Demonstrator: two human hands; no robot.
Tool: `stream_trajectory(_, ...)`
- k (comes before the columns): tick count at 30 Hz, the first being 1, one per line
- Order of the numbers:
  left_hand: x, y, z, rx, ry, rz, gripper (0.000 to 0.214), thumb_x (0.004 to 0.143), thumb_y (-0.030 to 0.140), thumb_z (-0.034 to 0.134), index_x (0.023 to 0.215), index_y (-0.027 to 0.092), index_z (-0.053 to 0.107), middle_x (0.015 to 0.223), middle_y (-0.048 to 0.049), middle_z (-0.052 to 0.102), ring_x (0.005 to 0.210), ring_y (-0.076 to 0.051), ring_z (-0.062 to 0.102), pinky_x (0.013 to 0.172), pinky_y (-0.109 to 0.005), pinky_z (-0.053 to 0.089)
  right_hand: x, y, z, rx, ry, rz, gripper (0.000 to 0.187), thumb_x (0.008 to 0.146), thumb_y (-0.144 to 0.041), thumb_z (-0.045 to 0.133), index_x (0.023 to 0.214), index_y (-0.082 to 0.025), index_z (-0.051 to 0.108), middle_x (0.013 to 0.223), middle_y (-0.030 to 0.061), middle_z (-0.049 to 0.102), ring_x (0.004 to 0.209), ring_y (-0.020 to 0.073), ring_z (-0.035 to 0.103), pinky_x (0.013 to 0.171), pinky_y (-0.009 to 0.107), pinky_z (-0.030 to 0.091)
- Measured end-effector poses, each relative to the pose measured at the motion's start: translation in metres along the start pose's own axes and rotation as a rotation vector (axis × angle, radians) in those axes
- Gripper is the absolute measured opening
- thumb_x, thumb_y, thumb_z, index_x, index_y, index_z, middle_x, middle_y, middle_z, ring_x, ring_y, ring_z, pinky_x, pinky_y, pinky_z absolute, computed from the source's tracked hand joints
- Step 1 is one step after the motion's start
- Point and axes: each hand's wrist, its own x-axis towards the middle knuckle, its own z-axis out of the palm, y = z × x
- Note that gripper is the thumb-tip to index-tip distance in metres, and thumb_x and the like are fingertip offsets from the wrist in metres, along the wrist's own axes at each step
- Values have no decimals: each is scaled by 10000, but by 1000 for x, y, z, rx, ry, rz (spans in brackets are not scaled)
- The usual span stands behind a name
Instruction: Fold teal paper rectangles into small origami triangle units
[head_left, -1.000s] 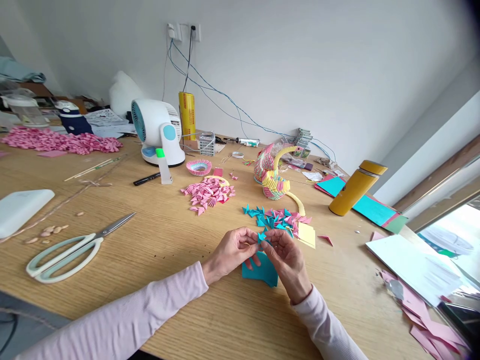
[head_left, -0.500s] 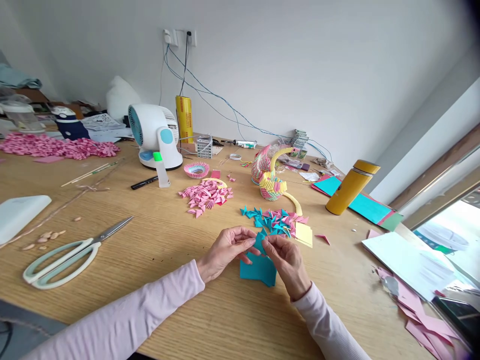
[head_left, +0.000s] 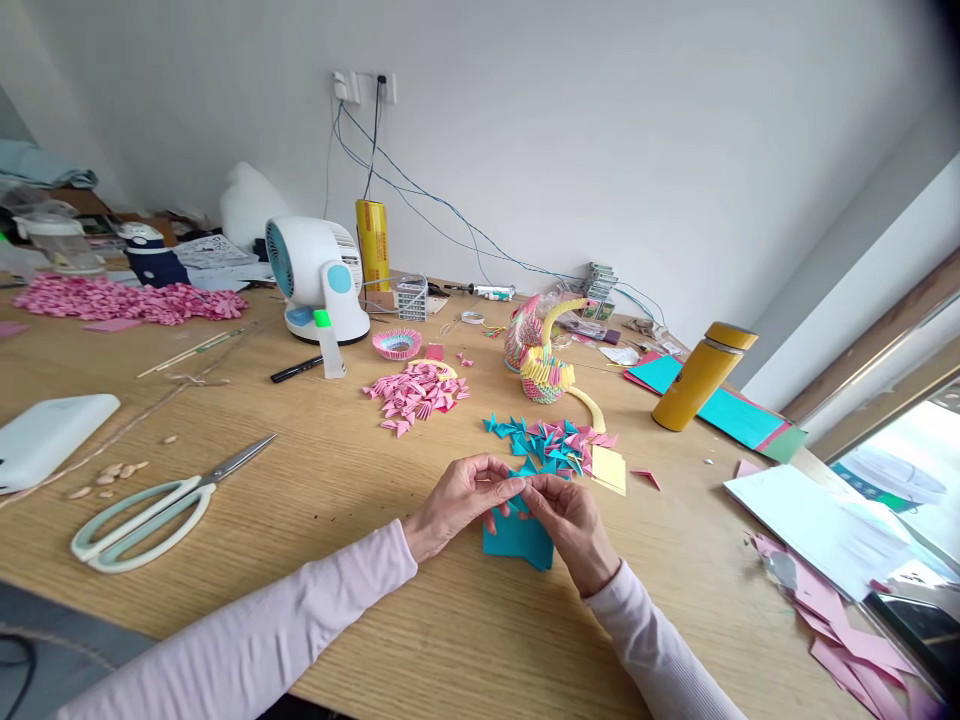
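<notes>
My left hand [head_left: 466,505] and my right hand [head_left: 568,520] meet fingertip to fingertip, both pinching a small piece of teal paper [head_left: 517,503] that is mostly hidden by the fingers. Right below them on the table lies a stack of teal paper rectangles [head_left: 516,540]. Just beyond the fingers is a loose heap of folded teal paper triangles [head_left: 525,440], mixed with pink ones. Pale yellow paper slips [head_left: 608,470] lie to the right of that heap.
Scissors [head_left: 172,505] lie at the left. A pile of pink folded pieces [head_left: 416,392], a paper swan [head_left: 546,372] and a white fan [head_left: 319,280] stand farther back. A yellow bottle [head_left: 703,378] is at the right, with pink strips [head_left: 840,630] near the edge.
My fingertips have closed together over the teal paper, covering more of it. The view has shifted slightly, so things at the left appear farther right.
</notes>
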Motion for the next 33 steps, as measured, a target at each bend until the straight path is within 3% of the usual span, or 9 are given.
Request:
stream_trajectory(4, 2, -6, 0, 52, -2, 36, 348, 718, 390, 713, 851, 116, 545, 644, 22, 515, 515, -78, 487, 350, -152, 423, -2, -1, 2, -113, 16, -47, 354, 762, -504, 656, 773, -150, 644, 676, 51, 661, 615, 183, 626, 570, 281, 501)
stream_trajectory(8, 1, -9, 0, 31, -17, 43, 322, 712, 351, 708, 861, 125, 533, 698, 9, 527, 578, -109, 536, 386, -189, 478, -4, -4, 3, -329, 76, -124, 313, 829, -457, 572, 774, -154, 629, 659, 59, 659, 601, 188, 630, 573, 288, 503)
stream_trajectory(13, 0, -10, 3, 27, 15, 20, 205, 730, 243, 634, 870, 126, 541, 730, -11, 572, 663, -153, 599, 474, -245, 540, -5, -2, 6, -602, 172, -315, 198, 865, -304, 518, 782, -163, 628, 696, 62, 671, 616, 177, 631, 612, 284, 501)
stream_trajectory(17, 1, -11, 4, 60, 75, 34, 186, 746, 259, 613, 855, 120, 557, 742, -34, 616, 662, -163, 629, 500, -248, 539, -7, -3, 8, -731, 197, -433, 171, 882, -245, 499, 788, -177, 625, 718, 47, 642, 653, 172, 605, 625, 281, 465)
stream_trajectory(23, 2, -11, 4, 129, 86, 70, 183, 752, 284, 616, 819, 114, 606, 687, -42, 644, 616, -169, 648, 511, -254, 542, -6, -8, 5, -620, 205, -445, 287, 908, -290, 478, 662, -185, 581, 699, 40, 600, 639, 157, 557, 616, 272, 452)
stream_trajectory(28, 2, -14, 3, 160, 87, 76, 211, 741, 272, 623, 864, 103, 651, 720, -67, 689, 635, -187, 670, 522, -256, 547, -3, -7, 3, -499, 167, -312, 189, 844, -319, 582, 730, -178, 635, 712, 38, 654, 676, 173, 605, 630, 273, 483)
stream_trajectory(33, 3, -18, 2, 168, 100, 67, 260, 731, 267, 632, 918, 93, 683, 814, -89, 722, 641, -187, 682, 528, -250, 551, -3, -7, 4, -528, 135, -291, 135, 836, -285, 594, 792, -175, 659, 721, 36, 686, 681, 178, 631, 651, 282, 490)
